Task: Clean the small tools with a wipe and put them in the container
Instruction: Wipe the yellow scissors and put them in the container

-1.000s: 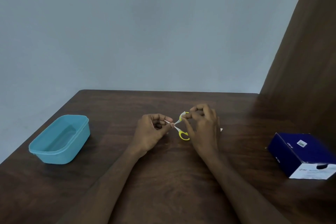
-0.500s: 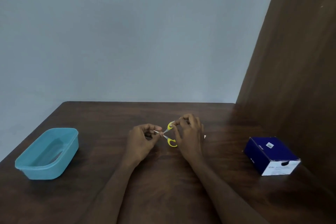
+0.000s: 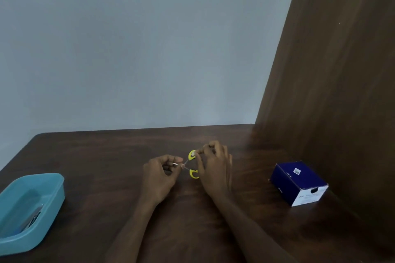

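Note:
Small scissors with yellow handles point(image 3: 193, 174) are held spread apart above the middle of the dark wooden table point(image 3: 106, 156). My right hand point(image 3: 214, 168) grips the yellow handles. My left hand point(image 3: 160, 174) pinches the thin metal blades near their tips; something small and pale shows at its fingertips, too small to identify. The blue plastic container point(image 3: 49, 205) stands at the left edge of the table, well left of both hands, with a small tool lying inside it.
A dark blue cardboard box point(image 3: 299, 182) with a white end sits on the right of the table, next to a tall brown wooden panel point(image 3: 333, 92). A plain grey wall runs behind the table's far edge.
The view has shifted, so everything sits further left and lower in frame. Both hands keep the same hold on the scissors, which stay spread apart.

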`<state>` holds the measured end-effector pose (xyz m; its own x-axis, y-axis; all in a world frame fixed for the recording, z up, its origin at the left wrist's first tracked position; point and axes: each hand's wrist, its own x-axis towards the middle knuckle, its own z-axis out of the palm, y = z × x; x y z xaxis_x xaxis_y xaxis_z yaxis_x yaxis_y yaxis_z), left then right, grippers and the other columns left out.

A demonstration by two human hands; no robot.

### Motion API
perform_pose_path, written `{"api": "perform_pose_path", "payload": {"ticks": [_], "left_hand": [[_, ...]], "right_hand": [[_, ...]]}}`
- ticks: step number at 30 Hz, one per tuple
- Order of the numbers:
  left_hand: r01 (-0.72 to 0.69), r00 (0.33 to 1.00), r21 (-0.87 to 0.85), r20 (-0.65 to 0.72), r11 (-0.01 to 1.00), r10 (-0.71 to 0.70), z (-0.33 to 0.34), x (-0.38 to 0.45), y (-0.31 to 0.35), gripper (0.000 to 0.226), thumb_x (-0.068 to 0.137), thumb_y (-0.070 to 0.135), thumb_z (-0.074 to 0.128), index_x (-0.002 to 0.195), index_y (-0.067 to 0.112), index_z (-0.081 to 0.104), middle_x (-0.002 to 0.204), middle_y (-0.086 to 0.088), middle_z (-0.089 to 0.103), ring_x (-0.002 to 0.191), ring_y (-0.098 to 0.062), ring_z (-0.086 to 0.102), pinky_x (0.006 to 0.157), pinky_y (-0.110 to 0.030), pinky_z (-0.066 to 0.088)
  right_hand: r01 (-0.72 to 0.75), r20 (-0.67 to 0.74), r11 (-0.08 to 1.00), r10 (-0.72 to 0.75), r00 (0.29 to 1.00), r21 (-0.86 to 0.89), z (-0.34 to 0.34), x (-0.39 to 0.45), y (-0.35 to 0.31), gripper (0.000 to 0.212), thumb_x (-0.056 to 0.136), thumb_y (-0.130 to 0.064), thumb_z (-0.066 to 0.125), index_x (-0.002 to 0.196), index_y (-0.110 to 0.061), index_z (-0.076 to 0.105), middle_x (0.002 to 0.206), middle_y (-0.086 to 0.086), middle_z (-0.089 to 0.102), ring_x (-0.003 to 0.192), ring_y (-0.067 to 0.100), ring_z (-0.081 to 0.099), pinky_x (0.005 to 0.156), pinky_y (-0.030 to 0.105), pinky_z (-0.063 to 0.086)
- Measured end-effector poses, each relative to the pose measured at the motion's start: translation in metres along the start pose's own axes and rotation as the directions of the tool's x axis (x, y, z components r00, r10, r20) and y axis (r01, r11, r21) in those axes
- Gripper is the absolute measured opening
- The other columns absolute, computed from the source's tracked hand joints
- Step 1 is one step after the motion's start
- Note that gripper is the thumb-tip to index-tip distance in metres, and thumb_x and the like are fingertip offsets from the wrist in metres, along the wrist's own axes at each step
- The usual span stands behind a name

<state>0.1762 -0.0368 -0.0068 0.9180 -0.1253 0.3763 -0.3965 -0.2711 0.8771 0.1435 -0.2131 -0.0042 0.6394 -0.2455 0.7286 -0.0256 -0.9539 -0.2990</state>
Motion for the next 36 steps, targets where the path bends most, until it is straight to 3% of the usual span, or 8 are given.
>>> {"api": "perform_pose_path", "payload": {"ticks": [4, 8, 12, 17, 20, 26, 31, 36], "left_hand": [[-0.004, 1.0, 0.012, -0.023, 1.0, 0.004, 0.004, 0.005, -0.002, 0.018, 0.085, 0.011, 0.09, 0.092, 0.027, 0.083, 0.074, 0.011, 0.079, 0.071, -0.009, 0.073, 0.063, -0.009, 0.054], [-0.015, 1.0, 0.007, -0.007, 1.0, 0.015, 0.001, 0.003, -0.002, 0.017, 0.086, 0.013, 0.089, 0.093, 0.027, 0.084, 0.078, 0.016, 0.079, 0.072, -0.007, 0.073, 0.067, -0.015, 0.058], [0.013, 1.0, -0.021, 0.0, 1.0, -0.013, -0.002, 0.001, 0.002, 0.014, 0.087, 0.015, 0.089, 0.094, 0.026, 0.085, 0.08, 0.01, 0.08, 0.074, -0.008, 0.074, 0.069, -0.016, 0.058], [0.051, 0.999, -0.032, -0.012, 0.998, -0.051, -0.002, 0.003, -0.001, 0.014, 0.087, 0.015, 0.09, 0.095, 0.026, 0.085, 0.084, 0.007, 0.082, 0.08, -0.017, 0.076, 0.074, -0.021, 0.061], [0.065, 0.997, -0.047, -0.046, 0.997, -0.067, -0.003, 0.005, -0.003, 0.013, 0.087, 0.015, 0.089, 0.095, 0.025, 0.085, 0.082, 0.002, 0.082, 0.076, -0.01, 0.075, 0.073, -0.02, 0.059], [0.149, 0.971, -0.234, -0.149, 0.961, -0.187, -0.006, 0.01, -0.008, 0.01, 0.089, 0.014, 0.088, 0.098, 0.019, 0.085, 0.082, -0.006, 0.081, 0.075, -0.011, 0.075, 0.077, -0.029, 0.063], [0.153, 0.966, -0.35, -0.145, 0.924, -0.215, -0.007, 0.01, -0.005, 0.008, 0.092, 0.006, 0.083, 0.098, 0.012, 0.081, 0.07, 0.004, 0.077, 0.066, -0.004, 0.071, 0.07, -0.02, 0.061], [0.151, 0.961, -0.337, -0.169, 0.929, -0.218, -0.005, 0.013, -0.009, 0.008, 0.091, 0.008, 0.085, 0.097, 0.012, 0.082, 0.071, 0.004, 0.078, 0.067, -0.007, 0.073, 0.072, -0.021, 0.062]], "right_hand": [[0.089, 0.035, 0.99, -0.094, 0.995, 0.113, 0.004, 0.001, 0.001, 0.012, 0.093, -0.034, 0.071, 0.098, -0.024, 0.07, 0.111, -0.006, 0.056, 0.1, 0.021, 0.056, 0.077, 0.039, 0.048], [-0.107, -0.005, 0.985, 0.109, 0.994, 0.136, 0.006, 0.003, 0.009, 0.012, 0.094, -0.042, 0.071, 0.094, -0.03, 0.073, 0.114, -0.008, 0.057, 0.105, 0.02, 0.055, 0.084, 0.039, 0.049], [-0.232, 0.036, 0.916, 0.233, 0.972, 0.328, 0.012, 0.005, 0.019, 0.008, 0.094, -0.037, 0.076, 0.091, -0.03, 0.076, 0.109, -0.008, 0.055, 0.107, 0.021, 0.057, 0.091, 0.032, 0.044], [-0.041, 0.017, 0.905, 0.037, 0.999, 0.423, 0.013, 0.005, 0.006, 0.006, 0.092, -0.03, 0.076, 0.089, -0.026, 0.076, 0.107, -0.009, 0.057, 0.1, 0.017, 0.056, 0.087, 0.037, 0.047], [0.007, 0.056, 0.872, -0.04, 0.998, 0.489, 0.016, 0.005, 0.003, 0.006, 0.093, -0.029, 0.072, 0.091, -0.024, 0.075, 0.105, -0.009, 0.059, 0.099, 0.018, 0.059, 0.087, 0.044, 0.051], [0.051, 0.089, 0.785, -0.135, 0.987, 0.618, 0.008, 0.005, 0.005, 0.009, 0.093, -0.014, 0.079, 0.09, -0.022, 0.077, 0.091, -0.011, 0.069, 0.079, 0.003, 0.066, 0.074, 0.019, 0.049], [0.154, 0.039, 0.818, -0.21, 0.977, 0.555, 0.012, 0.001, 0.005, 0.011, 0.087, -0.015, 0.085, 0.087, -0.021, 0.076, 0.086, -0.011, 0.074, 0.078, 0.014, 0.065, 0.073, 0.037, 0.054], [0.044, 0.077, 0.862, -0.096, 0.992, 0.505, 0.018, 0.002, 0.009, 0.011, 0.085, -0.016, 0.087, 0.085, -0.023, 0.078, 0.081, -0.011, 0.073, 0.075, 0.016, 0.065, 0.071, 0.045, 0.057]]}}
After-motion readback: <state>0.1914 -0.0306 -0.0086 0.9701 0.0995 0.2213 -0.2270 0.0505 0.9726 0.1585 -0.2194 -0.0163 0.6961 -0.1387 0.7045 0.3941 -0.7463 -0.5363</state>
